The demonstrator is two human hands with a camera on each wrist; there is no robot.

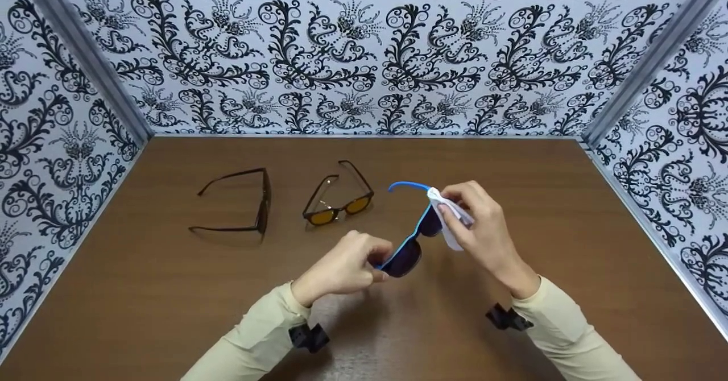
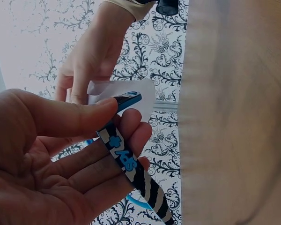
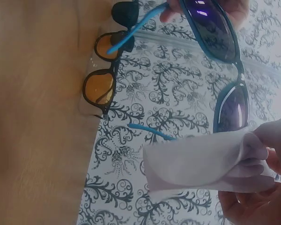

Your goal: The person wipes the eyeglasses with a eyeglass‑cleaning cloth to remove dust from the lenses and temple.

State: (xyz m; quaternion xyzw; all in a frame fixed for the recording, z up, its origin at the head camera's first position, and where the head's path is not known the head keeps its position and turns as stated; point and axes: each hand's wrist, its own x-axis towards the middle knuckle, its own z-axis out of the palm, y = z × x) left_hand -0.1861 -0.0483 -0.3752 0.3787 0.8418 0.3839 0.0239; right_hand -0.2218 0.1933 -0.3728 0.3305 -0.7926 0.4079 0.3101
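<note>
Blue-framed sunglasses (image 1: pixel 402 257) with dark lenses are held above the table, tilted. My left hand (image 1: pixel 347 264) pinches them at the near hinge end; in the left wrist view its thumb and fingers grip the frame corner beside a temple with a black-and-white striped pattern (image 2: pixel 140 176). My right hand (image 1: pixel 483 227) grips a white cloth (image 1: pixel 452 236), folded over the far hinge end of the sunglasses. In the right wrist view the cloth (image 3: pixel 192 161) covers the edge by one lens (image 3: pixel 232 108), and the blue temple tip (image 3: pixel 140 126) sticks out past it.
Dark-framed glasses (image 1: pixel 264 199) stand on the wooden table (image 1: pixel 170 290) at the left, temples unfolded. Glasses with amber lenses (image 1: pixel 323 217) lie between them and the blue pair, also unfolded. Patterned panels (image 1: pixel 352 57) enclose the back and sides.
</note>
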